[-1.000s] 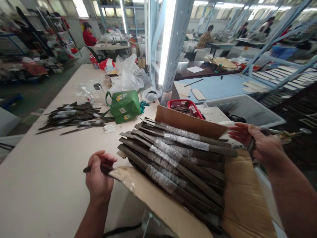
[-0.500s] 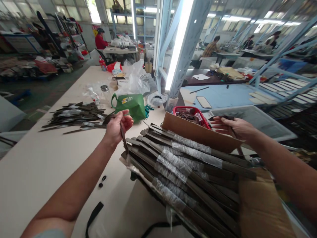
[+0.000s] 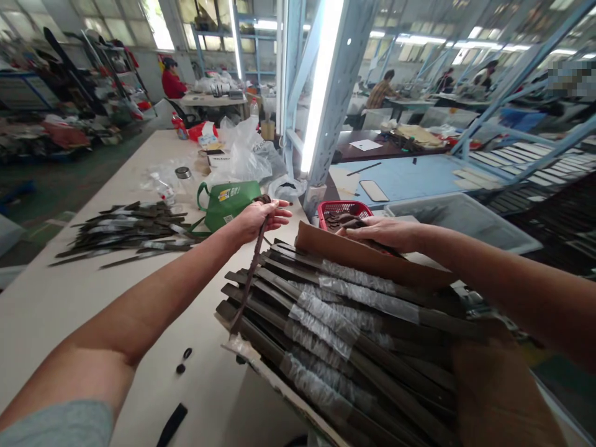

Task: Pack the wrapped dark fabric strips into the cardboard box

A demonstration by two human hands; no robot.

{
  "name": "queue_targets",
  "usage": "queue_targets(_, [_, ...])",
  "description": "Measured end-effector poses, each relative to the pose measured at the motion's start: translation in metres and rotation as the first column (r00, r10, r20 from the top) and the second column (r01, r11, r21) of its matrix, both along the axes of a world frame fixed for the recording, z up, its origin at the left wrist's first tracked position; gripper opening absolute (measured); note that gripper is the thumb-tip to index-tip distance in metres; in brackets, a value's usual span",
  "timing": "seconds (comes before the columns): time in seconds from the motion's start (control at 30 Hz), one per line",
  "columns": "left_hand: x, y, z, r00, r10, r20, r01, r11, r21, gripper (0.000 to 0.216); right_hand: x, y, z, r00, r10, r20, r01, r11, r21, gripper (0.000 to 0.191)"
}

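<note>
My left hand (image 3: 261,218) grips a narrow dark brown strap (image 3: 252,273), thumb and forefinger pinched on it and the other fingers stretched out. The strap runs down to the near left corner of an open cardboard box (image 3: 372,254). Many dark strips (image 3: 274,295) lie lengthwise in the box, their middles wrapped in crinkled clear plastic. Across the box, my right hand (image 3: 391,233) is closed on a dark brown, strap-like piece, mostly hidden under the fingers. That hand is at the near edge of a red basket (image 3: 343,206) holding brown pieces.
A pile of wrapped strips (image 3: 128,226) lies left on the pale table (image 3: 60,335). Behind my left hand stands a green bag (image 3: 228,202), with clear plastic bags (image 3: 246,155) and bottles beyond. A blue metal post (image 3: 330,105) rises behind the box. Several people work farther back.
My left hand has moved right and in front of the green bag, drawing the strap along. My right hand has shifted left to the red basket. The view has turned slightly right.
</note>
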State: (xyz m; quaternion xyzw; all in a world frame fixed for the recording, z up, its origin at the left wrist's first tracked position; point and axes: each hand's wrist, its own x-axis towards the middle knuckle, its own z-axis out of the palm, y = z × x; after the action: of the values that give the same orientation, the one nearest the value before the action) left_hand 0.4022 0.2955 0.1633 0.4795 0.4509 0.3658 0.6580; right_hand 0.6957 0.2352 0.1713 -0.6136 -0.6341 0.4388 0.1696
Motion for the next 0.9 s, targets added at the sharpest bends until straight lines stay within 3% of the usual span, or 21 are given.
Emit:
queue_targets(0.17, [0.025,0.012,-0.003,0.963,-0.167,-0.211,0.176,0.984,0.026,0.017,-0.031,0.005,0.010,0.991,0.130,-0.007,-0.130,0.991,0.009,0.053])
queue_targets(0.27, [0.043,0.018,-0.018,0.917,-0.256,-0.305,0.284,0.958,0.049,0.010,-0.050,0.013,0.011,0.988,0.153,-0.028,-0.150,0.984,0.092,0.045])
queue_targets(0.33, [0.052,0.020,-0.028,0.899,-0.337,-0.280,0.356,0.934,0.018,0.003,-0.058,0.019,0.010,0.980,0.188,-0.071,-0.173,0.968,0.180,0.038])
queue_targets(0.4, [0.057,0.019,-0.035,0.886,-0.420,-0.195,0.430,0.903,0.008,0.011,-0.063,0.028,0.010,0.969,0.246,-0.039,-0.221,0.923,0.315,0.034])
queue_targets(0.5, [0.056,0.018,-0.038,0.880,-0.457,-0.128,0.467,0.881,0.068,0.024,-0.065,0.042,0.012,0.920,0.367,0.136,-0.384,0.775,0.502,0.036])
queue_targets(0.57, [0.054,0.018,-0.038,0.873,-0.473,-0.118,0.484,0.870,0.093,0.031,-0.065,0.050,0.015,0.872,0.445,0.206,-0.485,0.724,0.491,0.042])
queue_targets(0.73, [0.055,0.022,-0.036,0.786,-0.617,0.037,0.618,0.786,-0.021,0.045,-0.068,0.065,0.022,0.862,0.480,0.160,-0.500,0.760,0.414,0.053])
queue_targets(0.9, [0.071,0.021,-0.020,0.678,-0.735,0.012,0.735,0.678,-0.026,0.021,-0.071,0.074,0.026,0.799,0.532,0.282,-0.601,0.723,0.340,0.045])
